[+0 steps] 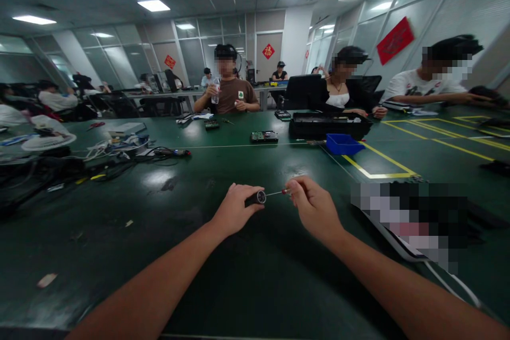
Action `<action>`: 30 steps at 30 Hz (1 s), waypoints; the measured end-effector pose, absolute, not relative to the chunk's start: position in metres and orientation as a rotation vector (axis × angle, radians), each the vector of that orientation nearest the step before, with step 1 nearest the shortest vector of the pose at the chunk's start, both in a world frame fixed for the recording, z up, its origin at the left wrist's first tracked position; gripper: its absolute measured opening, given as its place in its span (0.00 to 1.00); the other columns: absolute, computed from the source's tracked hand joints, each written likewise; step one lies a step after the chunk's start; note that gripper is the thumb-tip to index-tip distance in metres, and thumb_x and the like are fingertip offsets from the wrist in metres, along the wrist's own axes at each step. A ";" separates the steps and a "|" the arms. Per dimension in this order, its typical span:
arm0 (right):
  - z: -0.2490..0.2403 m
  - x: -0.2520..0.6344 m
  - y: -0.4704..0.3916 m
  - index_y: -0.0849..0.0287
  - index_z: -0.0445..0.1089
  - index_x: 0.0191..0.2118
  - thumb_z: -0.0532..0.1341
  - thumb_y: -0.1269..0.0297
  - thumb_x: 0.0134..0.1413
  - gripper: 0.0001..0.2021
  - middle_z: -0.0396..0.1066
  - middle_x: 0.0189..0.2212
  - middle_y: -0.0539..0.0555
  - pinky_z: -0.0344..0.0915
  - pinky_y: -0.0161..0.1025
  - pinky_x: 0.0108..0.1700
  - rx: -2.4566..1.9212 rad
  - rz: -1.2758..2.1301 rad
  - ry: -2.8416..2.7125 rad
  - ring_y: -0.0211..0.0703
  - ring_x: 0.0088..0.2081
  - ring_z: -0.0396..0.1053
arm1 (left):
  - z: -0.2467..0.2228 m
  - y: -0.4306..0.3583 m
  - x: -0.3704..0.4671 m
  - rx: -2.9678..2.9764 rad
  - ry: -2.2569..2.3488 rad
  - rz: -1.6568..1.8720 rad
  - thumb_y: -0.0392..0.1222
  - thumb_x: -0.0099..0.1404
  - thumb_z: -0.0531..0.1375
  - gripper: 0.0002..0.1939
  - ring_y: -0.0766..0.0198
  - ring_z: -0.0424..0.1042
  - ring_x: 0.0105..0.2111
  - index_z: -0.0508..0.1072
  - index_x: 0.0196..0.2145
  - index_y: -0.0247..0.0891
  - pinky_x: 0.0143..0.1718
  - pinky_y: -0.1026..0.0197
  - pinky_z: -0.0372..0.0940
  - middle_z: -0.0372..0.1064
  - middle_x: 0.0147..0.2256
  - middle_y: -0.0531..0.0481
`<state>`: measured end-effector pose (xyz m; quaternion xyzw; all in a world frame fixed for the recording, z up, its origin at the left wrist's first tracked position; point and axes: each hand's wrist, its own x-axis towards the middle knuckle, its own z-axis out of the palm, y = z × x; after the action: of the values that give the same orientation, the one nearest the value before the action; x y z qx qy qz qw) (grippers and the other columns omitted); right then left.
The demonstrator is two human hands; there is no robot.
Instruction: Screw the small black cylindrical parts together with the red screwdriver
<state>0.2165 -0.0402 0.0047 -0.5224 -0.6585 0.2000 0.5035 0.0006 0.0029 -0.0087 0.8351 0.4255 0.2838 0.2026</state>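
Above the green table, my left hand is closed around a small black cylindrical object, whose round end with a light rim faces right. My right hand pinches a thin screwdriver by its red handle. Its metal shaft points left, and the tip reaches the round end of the black object. Whether the tip is inside or only against it cannot be made out.
Ahead lie a circuit-board device, a blue tray and a long black case. Cables pile up at left. A blurred-out device lies at right. Several people sit across the green table.
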 end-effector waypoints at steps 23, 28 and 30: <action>-0.010 0.223 -0.012 0.55 0.69 0.34 0.62 0.46 0.57 0.16 0.71 0.28 0.54 0.75 0.48 0.37 -1.081 1.014 -1.043 0.45 0.30 0.72 | -0.010 0.011 -0.006 2.445 1.145 0.835 0.37 0.67 0.63 0.19 0.56 0.68 0.53 0.72 0.56 0.43 0.58 0.49 0.62 0.72 0.52 0.48; -0.010 0.217 -0.016 0.56 0.69 0.37 0.61 0.44 0.56 0.19 0.74 0.31 0.54 0.73 0.47 0.39 -1.128 0.881 -1.159 0.45 0.32 0.73 | -0.011 0.010 -0.006 2.432 1.144 0.824 0.37 0.66 0.63 0.21 0.56 0.68 0.53 0.72 0.56 0.44 0.56 0.50 0.63 0.72 0.52 0.48; -0.009 0.216 -0.019 0.57 0.70 0.38 0.60 0.44 0.58 0.19 0.74 0.31 0.54 0.72 0.46 0.40 -1.144 0.833 -1.234 0.45 0.32 0.73 | -0.010 0.010 -0.006 2.429 1.146 0.827 0.37 0.66 0.63 0.20 0.56 0.68 0.53 0.72 0.56 0.44 0.56 0.50 0.63 0.72 0.52 0.48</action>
<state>0.2158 -0.0189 -0.0088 -0.4915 -0.5302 0.3581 0.5908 -0.0056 0.0096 -0.0105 0.8525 0.4024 0.2901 0.1650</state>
